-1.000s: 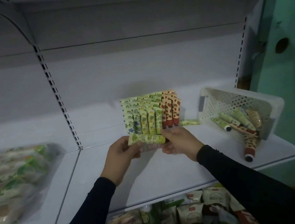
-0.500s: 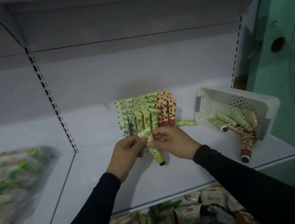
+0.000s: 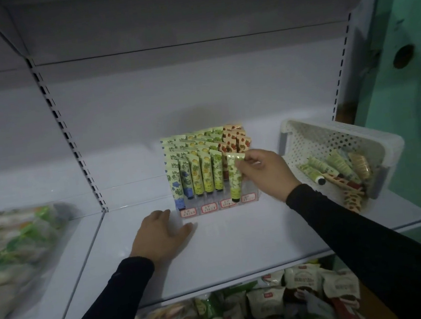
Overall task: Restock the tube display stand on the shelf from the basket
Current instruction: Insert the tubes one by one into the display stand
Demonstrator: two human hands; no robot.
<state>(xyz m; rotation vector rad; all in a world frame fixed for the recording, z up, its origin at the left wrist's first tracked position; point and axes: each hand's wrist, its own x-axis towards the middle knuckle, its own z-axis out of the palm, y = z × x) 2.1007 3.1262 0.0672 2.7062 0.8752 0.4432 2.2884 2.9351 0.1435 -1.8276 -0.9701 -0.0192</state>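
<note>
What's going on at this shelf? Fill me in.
A person is restocking a clear tiered display stand of small tubes on a white shelf. The right hand pinches the crimped top of a green patterned tube, held upright, cap down, at the stand's front right. The left hand rests flat on the shelf beside the stand. A white perforated plastic basket, tipped on its side to the right, still has several tubes in it.

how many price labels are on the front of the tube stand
4, in a row along the stand's front edge: far left, left of middle, right of middle, partly behind the held tube, and far right.
</note>
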